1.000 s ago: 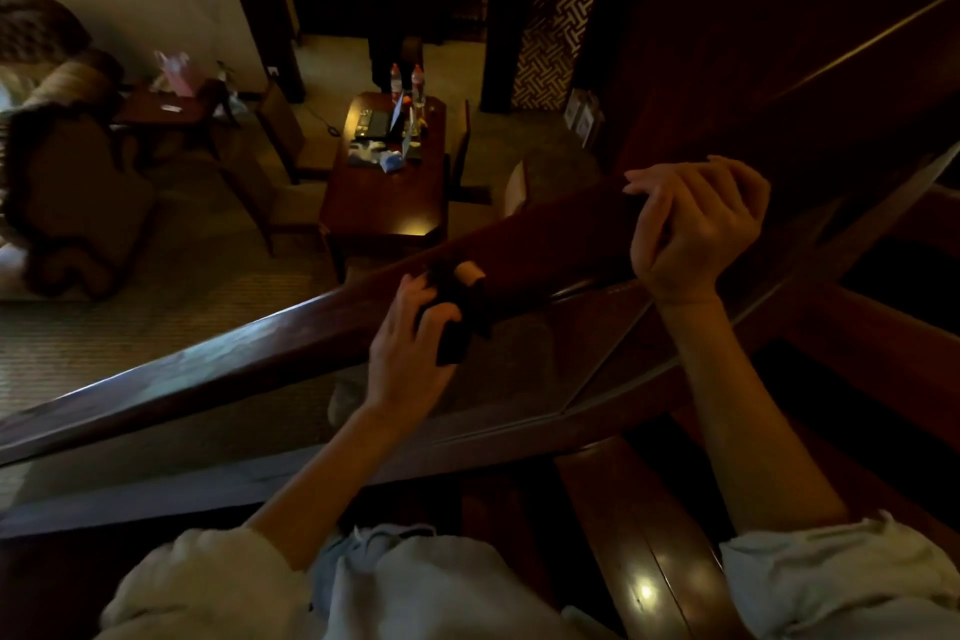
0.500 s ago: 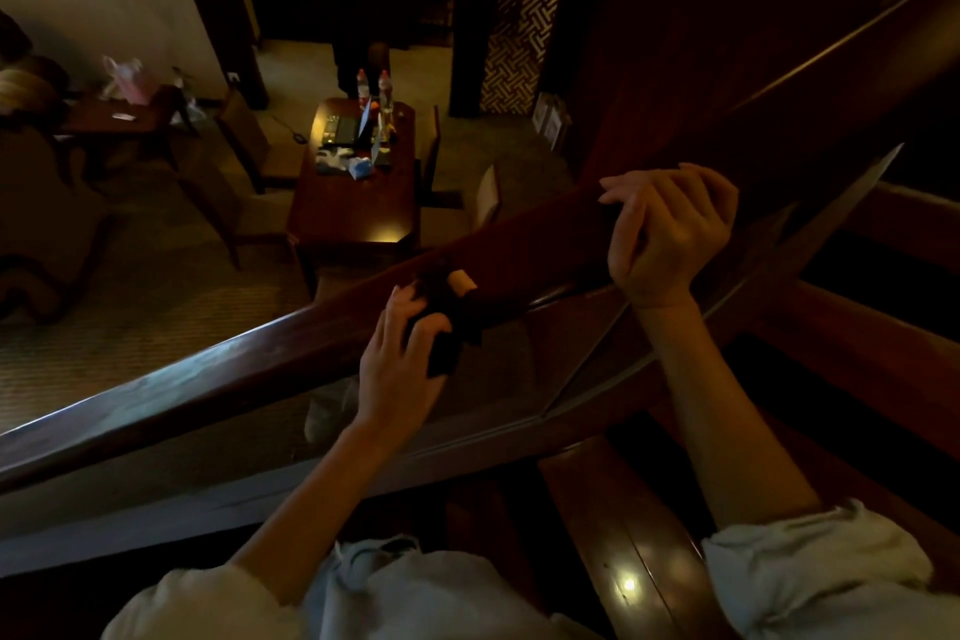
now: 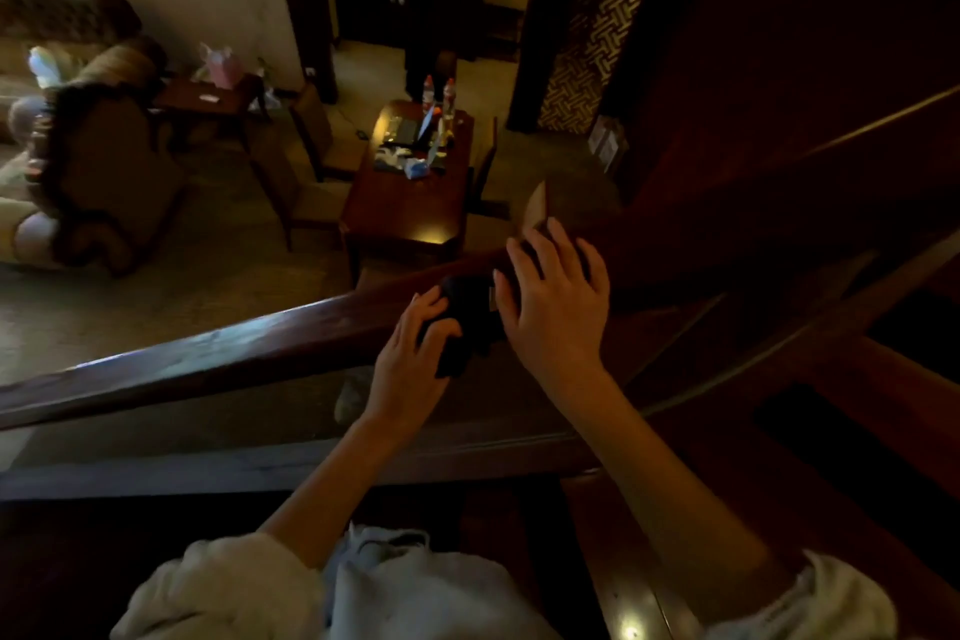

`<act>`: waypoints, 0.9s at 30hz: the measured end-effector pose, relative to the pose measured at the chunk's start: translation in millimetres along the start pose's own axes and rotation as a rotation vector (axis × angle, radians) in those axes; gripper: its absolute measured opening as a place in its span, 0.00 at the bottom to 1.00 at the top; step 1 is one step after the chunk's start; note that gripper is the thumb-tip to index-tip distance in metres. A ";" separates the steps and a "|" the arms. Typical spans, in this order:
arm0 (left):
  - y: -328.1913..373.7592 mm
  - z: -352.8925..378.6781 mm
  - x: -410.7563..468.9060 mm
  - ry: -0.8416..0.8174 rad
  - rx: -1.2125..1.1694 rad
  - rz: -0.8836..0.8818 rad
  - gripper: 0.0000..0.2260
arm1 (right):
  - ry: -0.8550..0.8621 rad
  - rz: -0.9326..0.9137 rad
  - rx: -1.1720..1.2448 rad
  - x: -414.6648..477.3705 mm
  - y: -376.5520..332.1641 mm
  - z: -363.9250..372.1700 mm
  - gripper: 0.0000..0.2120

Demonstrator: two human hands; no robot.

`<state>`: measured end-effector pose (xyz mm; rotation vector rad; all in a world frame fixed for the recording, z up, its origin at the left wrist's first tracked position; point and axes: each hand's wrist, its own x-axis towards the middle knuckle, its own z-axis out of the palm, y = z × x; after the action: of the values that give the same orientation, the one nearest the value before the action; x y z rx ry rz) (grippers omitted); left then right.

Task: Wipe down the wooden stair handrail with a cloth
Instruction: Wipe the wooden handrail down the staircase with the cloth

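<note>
looks down over a dark polished wooden stair handrail (image 3: 208, 353) slanting from lower left to upper right. shows a small crumpled black cloth (image 3: 470, 312) draped over the top of the rail at mid-frame, gripped there by the left hand (image 3: 415, 364), with fingers and thumb curled round its near side. shows the right hand (image 3: 556, 312) just beside it on the uphill side, released and grasping nothing: fingers straight and spread, laid flat over the rail, thumb side close against the cloth. includes pale rolled sleeves (image 3: 223, 587) at the bottom edge. takes in, on the floor below the rail, a reddish-brown rectangular wooden table (image 3: 410, 218) bearing two clear bottles (image 3: 439, 91) at its far end, and a dark upholstered armchair (image 3: 109, 172) well apart to the left.
</note>
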<state>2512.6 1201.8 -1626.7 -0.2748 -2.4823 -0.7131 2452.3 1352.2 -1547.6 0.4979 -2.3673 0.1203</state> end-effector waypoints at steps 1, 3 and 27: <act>-8.0 -4.5 -4.2 -0.021 0.022 -0.012 0.32 | -0.024 -0.023 0.003 4.0 -9.6 6.6 0.18; -8.7 -7.4 -6.4 -0.016 0.031 -0.071 0.30 | -0.015 -0.063 0.004 9.0 -22.1 16.3 0.16; 1.1 4.4 -0.4 0.092 -0.232 0.003 0.16 | 0.227 -0.169 -0.012 5.4 -16.1 26.7 0.11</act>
<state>2511.4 1205.1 -1629.6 -0.3229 -2.3132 -0.9912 2438.2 1329.8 -1564.8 0.6413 -2.0945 0.0811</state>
